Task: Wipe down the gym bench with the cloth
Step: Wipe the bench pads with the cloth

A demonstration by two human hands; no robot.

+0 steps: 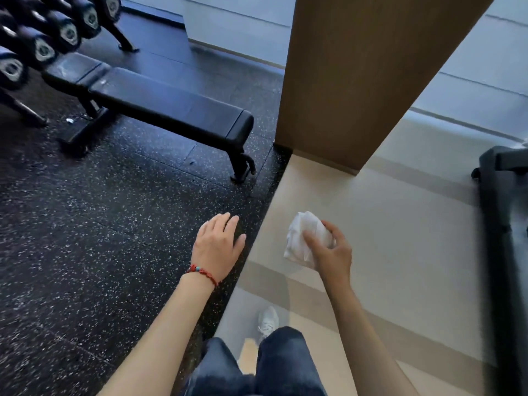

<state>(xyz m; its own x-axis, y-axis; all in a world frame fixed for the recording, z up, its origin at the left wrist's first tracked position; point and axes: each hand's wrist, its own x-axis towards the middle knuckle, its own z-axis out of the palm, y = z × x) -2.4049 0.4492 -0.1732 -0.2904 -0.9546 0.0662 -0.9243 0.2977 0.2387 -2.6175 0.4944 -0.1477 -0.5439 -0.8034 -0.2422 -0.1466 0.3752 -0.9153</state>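
The right hand (331, 250) has its grip closed around a crumpled white cloth (307, 238) — thumb across the front of the bundle, fingers wrapped behind it, with most of the fabric bunching out above and to the left of the knuckles. That arm reaches forward from the lower right, the wrist turned slightly inward, and the cloth is held in the air over the pale beige floor (385, 238). The left hand (218, 244) holds nothing: its grip is open, fingers straight and slightly spread, palm facing down, hovering over the black speckled rubber floor (85, 238) just beside the edge where it meets the beige. A red beaded bracelet (203, 272) circles the left wrist. The gym bench (160, 107), black and padded, stands well apart from both hands, ahead and to the left on the rubber floor, its near end close to a brown wooden pillar (357, 75). Behind the bench sits a rack of dumbbells (43, 38). Below, dark jeans (274, 364) and a white shoe (268, 321) show — the shoe on the beige floor.
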